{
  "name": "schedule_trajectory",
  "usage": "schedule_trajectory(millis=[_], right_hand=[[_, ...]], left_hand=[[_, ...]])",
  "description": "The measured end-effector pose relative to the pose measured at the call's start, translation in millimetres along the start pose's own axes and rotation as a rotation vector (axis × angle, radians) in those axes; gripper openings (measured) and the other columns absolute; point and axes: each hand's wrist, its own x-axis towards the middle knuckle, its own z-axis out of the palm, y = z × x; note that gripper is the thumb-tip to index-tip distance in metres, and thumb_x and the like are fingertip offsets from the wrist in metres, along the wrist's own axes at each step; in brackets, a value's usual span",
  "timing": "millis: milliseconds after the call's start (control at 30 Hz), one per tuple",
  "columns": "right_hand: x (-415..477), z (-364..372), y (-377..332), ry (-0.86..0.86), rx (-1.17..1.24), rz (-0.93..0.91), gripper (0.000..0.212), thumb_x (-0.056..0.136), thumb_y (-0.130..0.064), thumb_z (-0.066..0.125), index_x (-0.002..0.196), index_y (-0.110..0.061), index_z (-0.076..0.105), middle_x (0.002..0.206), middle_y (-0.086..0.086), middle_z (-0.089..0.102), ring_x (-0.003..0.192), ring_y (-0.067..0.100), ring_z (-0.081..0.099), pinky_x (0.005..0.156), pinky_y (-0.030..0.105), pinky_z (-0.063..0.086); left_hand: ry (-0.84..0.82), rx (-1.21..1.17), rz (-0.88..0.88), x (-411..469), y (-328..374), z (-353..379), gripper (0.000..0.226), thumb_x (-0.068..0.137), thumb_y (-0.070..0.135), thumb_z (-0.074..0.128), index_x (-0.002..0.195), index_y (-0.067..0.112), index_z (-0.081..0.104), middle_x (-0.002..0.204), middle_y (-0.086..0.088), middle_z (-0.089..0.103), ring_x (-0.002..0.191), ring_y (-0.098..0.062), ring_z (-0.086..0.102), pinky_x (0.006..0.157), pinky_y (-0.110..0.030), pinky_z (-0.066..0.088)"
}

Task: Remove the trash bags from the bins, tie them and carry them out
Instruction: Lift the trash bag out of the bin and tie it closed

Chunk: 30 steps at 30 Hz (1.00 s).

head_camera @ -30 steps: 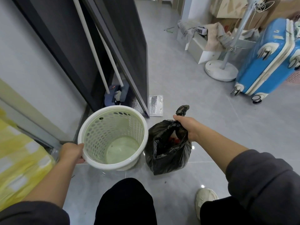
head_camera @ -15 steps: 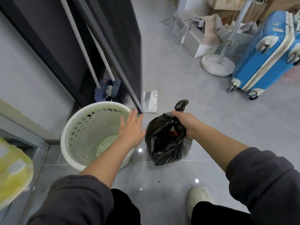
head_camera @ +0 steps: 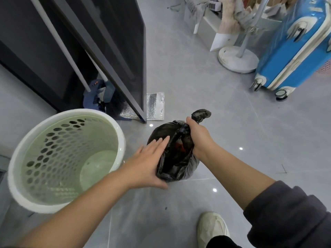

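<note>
While the right hand (head_camera: 198,138) clenches the gathered neck of a black plastic trash bag (head_camera: 179,165), a twisted tail of plastic pokes out above the fist. That bag sits low over the grey tiled floor (head_camera: 179,77), just right of a pale green perforated plastic bin (head_camera: 114,133) with a thick white rim; whether its bottom touches the tiles or hangs just clear of them cannot be told. Below the grasped neck the mouth gapes a little, and something red shows inside. Against the bag's left side lies the left hand (head_camera: 148,163), released and flat, its fingers (head_camera: 161,142) straight on the black plastic and the thumb reaching along the bag's lower edge. The bin stands beside that forearm, apart from the bag, with its smooth green bottom in plain sight. Behind the bin a dark door panel (head_camera: 125,51) crosses the view, with a dark blue broom head (head_camera: 100,97) at its foot and a silver foil pouch (head_camera: 155,106) flat on the tiles. Farther right stand a round white stand base (head_camera: 238,59) and a blue hard-shell suitcase (head_camera: 293,56) on wheels. At the lower edge a white shoe (head_camera: 212,228) shows.
</note>
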Motion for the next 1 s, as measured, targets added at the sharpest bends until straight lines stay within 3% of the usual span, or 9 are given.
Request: schedule_trajectory(millis=[100, 200, 333, 400, 467, 567, 667, 767, 1000], right_hand=[[17, -2, 5, -0.006, -0.064, -0.025, 0.065, 0.058, -0.063, 0.057, 0.101, -0.016, 0.065, 0.105, 0.01, 0.069, 0.096, 0.032, 0.066, 0.091, 0.046, 0.051], [16, -17, 0, -0.061, -0.368, -0.273, 0.042, 0.081, -0.053, 0.049, 0.078, -0.012, 0.054, 0.083, 0.003, 0.064, 0.079, 0.02, 0.06, 0.076, 0.03, 0.045], [12, -44, -10, -0.068, -0.729, -0.52, 0.039, 0.099, -0.037, 0.039, 0.07, -0.011, 0.048, 0.06, 0.006, 0.057, 0.055, 0.024, 0.06, 0.062, 0.034, 0.048], [13, -53, -14, -0.063, -0.824, -0.532, 0.041, 0.098, -0.038, 0.041, 0.068, -0.011, 0.047, 0.059, 0.008, 0.058, 0.056, 0.026, 0.063, 0.062, 0.036, 0.05], [13, -60, -16, -0.049, -1.018, -0.513, 0.044, 0.096, -0.043, 0.042, 0.064, -0.014, 0.044, 0.061, 0.006, 0.057, 0.062, 0.028, 0.06, 0.061, 0.037, 0.046], [11, -66, -17, -0.023, -1.261, -0.551, 0.048, 0.095, -0.05, 0.042, 0.061, -0.016, 0.043, 0.063, 0.001, 0.052, 0.062, 0.022, 0.052, 0.055, 0.033, 0.036], [24, -68, -11, -0.074, -1.133, -0.665, 0.042, 0.096, -0.042, 0.045, 0.065, -0.015, 0.051, 0.085, 0.001, 0.051, 0.075, 0.019, 0.051, 0.066, 0.034, 0.04], [43, -64, -3, -0.135, -0.756, -0.499, 0.043, 0.096, -0.042, 0.046, 0.071, -0.007, 0.047, 0.072, 0.005, 0.046, 0.067, 0.019, 0.046, 0.066, 0.034, 0.039], [62, -67, 15, -0.353, -0.079, -0.046, 0.043, 0.082, -0.041, 0.068, 0.108, -0.007, 0.066, 0.105, 0.01, 0.073, 0.097, 0.022, 0.07, 0.087, 0.036, 0.055]], left_hand=[[0.315, -0.305, -0.163, 30, 1, 19, 0.056, 0.076, 0.021, 0.064, 0.12, 0.045, 0.04, 0.116, 0.002, 0.063, 0.108, -0.023, 0.059, 0.089, -0.04, 0.05], [0.528, -0.703, -0.278, 53, -1, 18, 0.037, 0.083, -0.005, 0.052, 0.082, 0.032, 0.059, 0.075, 0.007, 0.062, 0.077, -0.018, 0.056, 0.072, -0.028, 0.047], [0.586, -0.979, -0.363, 61, 0, 10, 0.029, 0.089, -0.002, 0.044, 0.08, 0.02, 0.06, 0.077, 0.004, 0.06, 0.08, -0.014, 0.053, 0.075, -0.025, 0.04], [0.555, -0.888, -0.243, 58, -2, 7, 0.008, 0.083, 0.019, 0.058, 0.081, 0.026, 0.057, 0.073, 0.01, 0.058, 0.074, -0.011, 0.053, 0.072, -0.026, 0.04], [0.334, -0.527, -0.132, 55, -6, 3, 0.038, 0.063, 0.045, 0.068, 0.095, 0.035, 0.052, 0.078, 0.013, 0.061, 0.072, -0.008, 0.057, 0.071, -0.026, 0.044], [0.148, -0.055, -0.082, 61, -11, 0, 0.042, 0.067, 0.04, 0.07, 0.106, 0.036, 0.056, 0.09, 0.014, 0.067, 0.087, -0.011, 0.064, 0.077, -0.031, 0.051], [0.263, -0.343, -0.04, 68, -17, 3, 0.025, 0.075, 0.004, 0.055, 0.09, 0.02, 0.069, 0.085, 0.005, 0.063, 0.089, -0.012, 0.06, 0.082, -0.023, 0.047], [0.342, -0.7, -0.169, 84, -11, 10, 0.033, 0.086, -0.011, 0.047, 0.083, 0.017, 0.064, 0.08, 0.003, 0.06, 0.079, -0.004, 0.055, 0.074, -0.009, 0.04], [0.296, -1.083, -0.254, 107, 0, 30, 0.033, 0.083, 0.033, 0.068, 0.113, 0.024, 0.06, 0.107, 0.009, 0.069, 0.107, -0.007, 0.062, 0.096, -0.024, 0.047]])
